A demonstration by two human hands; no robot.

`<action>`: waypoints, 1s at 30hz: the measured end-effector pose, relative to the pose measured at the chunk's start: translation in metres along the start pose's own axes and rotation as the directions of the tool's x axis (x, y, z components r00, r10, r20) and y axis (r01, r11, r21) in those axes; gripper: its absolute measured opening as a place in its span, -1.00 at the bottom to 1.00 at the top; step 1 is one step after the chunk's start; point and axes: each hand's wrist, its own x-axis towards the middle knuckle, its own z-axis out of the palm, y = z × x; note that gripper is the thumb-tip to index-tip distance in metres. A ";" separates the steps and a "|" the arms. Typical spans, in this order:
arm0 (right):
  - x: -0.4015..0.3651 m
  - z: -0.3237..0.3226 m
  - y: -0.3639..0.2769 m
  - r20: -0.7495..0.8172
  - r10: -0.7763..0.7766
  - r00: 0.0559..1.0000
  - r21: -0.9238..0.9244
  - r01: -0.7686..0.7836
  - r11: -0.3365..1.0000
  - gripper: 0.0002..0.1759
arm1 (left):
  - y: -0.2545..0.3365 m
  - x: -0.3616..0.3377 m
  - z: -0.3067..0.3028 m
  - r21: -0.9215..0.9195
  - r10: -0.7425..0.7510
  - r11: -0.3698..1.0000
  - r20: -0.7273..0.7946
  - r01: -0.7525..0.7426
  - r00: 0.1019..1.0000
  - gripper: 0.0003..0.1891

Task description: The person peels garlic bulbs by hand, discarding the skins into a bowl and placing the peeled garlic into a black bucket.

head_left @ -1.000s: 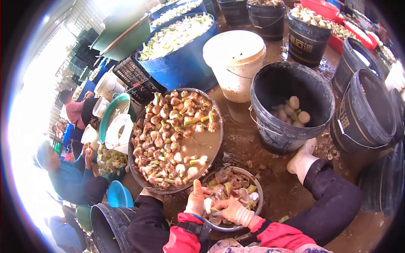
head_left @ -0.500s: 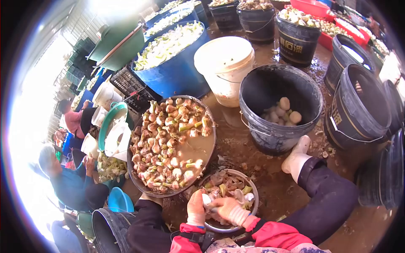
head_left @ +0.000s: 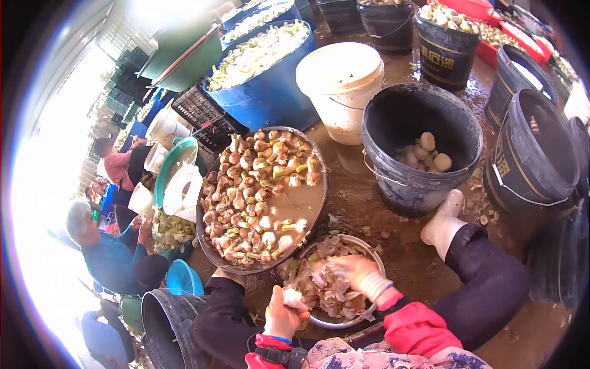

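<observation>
My left hand (head_left: 283, 317) is closed around a pale, partly peeled garlic bulb (head_left: 295, 299) at the near left rim of a peel bowl. My right hand (head_left: 361, 275) is over the bowl (head_left: 380, 261), its fingers stretched toward the left and blurred at the tips. Loose garlic skins (head_left: 332, 289) fill the bowl below it. Just beyond, a wide basin (head_left: 324, 206) holds many unpeeled garlic bulbs (head_left: 246, 184) in murky water. A black bucket (head_left: 399, 187) to the right has several peeled bulbs (head_left: 424, 154) at its bottom.
A white lidded bucket (head_left: 341, 98) and a blue tub (head_left: 264, 101) of pale green pieces stand behind the basin. More black buckets (head_left: 528, 154) line the right side. Two co-workers (head_left: 114, 252) sit at the left. My booted foot (head_left: 444, 224) rests on the wet floor.
My hands have separated. The left, with the garlic bulb, has come nearer and lower; the right has moved right and slightly up over the skins. The whole view has shifted slightly.
</observation>
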 end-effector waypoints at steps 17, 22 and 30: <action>0.011 0.044 -0.006 -0.204 0.603 0.771 0.831 -0.188 0.523 -0.74 | -0.026 0.013 0.042 0.173 0.006 0.979 0.492 -0.104 0.871 -0.43; 0.008 0.023 0.031 -0.184 0.465 0.866 -0.031 -0.478 0.878 -0.69 | -0.005 -0.003 0.029 0.089 -0.014 0.995 0.466 -0.032 0.885 -0.32; -0.015 0.036 -0.036 0.018 -0.003 1.000 0.368 -0.004 0.930 -0.45 | 0.005 -0.008 0.026 0.447 0.306 0.785 0.322 -0.429 0.896 -0.16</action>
